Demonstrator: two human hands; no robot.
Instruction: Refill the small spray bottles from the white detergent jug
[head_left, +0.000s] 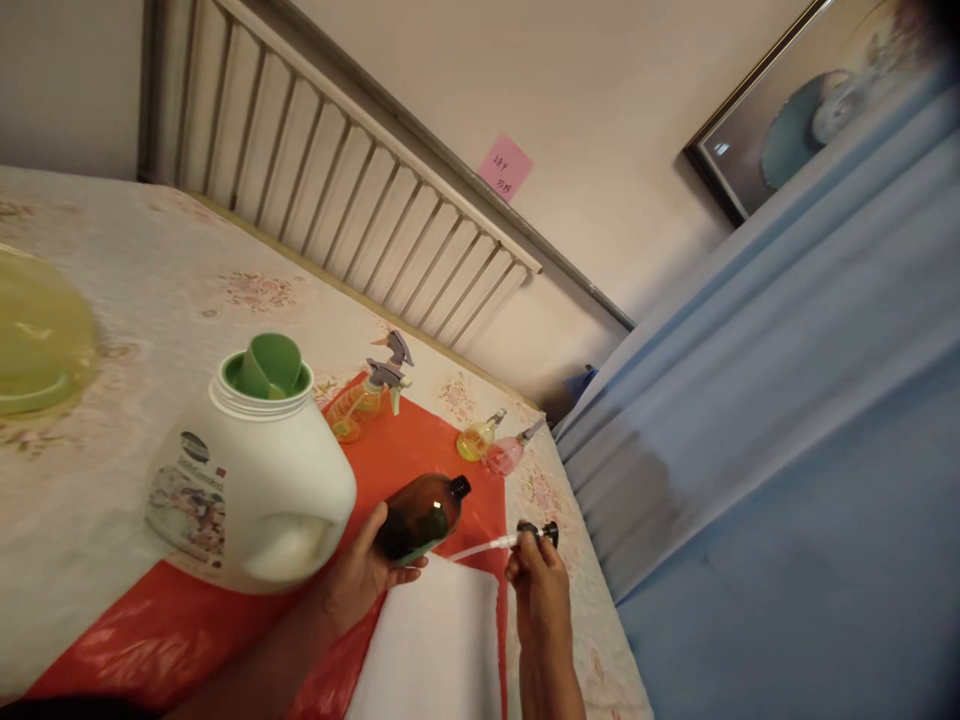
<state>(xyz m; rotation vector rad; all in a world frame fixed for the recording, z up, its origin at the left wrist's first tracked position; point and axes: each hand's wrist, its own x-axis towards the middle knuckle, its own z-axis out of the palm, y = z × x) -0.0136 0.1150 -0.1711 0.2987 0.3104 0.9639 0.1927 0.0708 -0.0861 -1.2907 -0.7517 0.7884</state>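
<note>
Head camera view, tilted, looking down over a table covered with a pale floral cloth [150, 270], with an orange-red plastic sheet [427, 450] laid on top. The person's left hand [360, 580] is wrapped around the lower part of a brown bottle [420, 515], holding it tilted above the sheet with its open black neck pointing up and to the right. The right hand [536, 580] pinches a black pump cap [540, 533] between its fingertips; the cap's thin white tube [480, 548] sticks out to the left, its end close to the bottle but outside it. Below the hands lies a white cloth or sheet of paper [435, 640].

Just left of the left hand stands a large white detergent jug [247, 500] with a green cup [270, 365] sitting in its mouth. Behind it lies a spray bottle of yellow-orange liquid [367, 395] with a grey trigger. Farther right, two small bottles, one yellow [476, 438] and one pink [506, 453], lie side by side. A yellow-green basin [37, 340] sits at the left edge. A blue curtain [787, 450] fills the right side.
</note>
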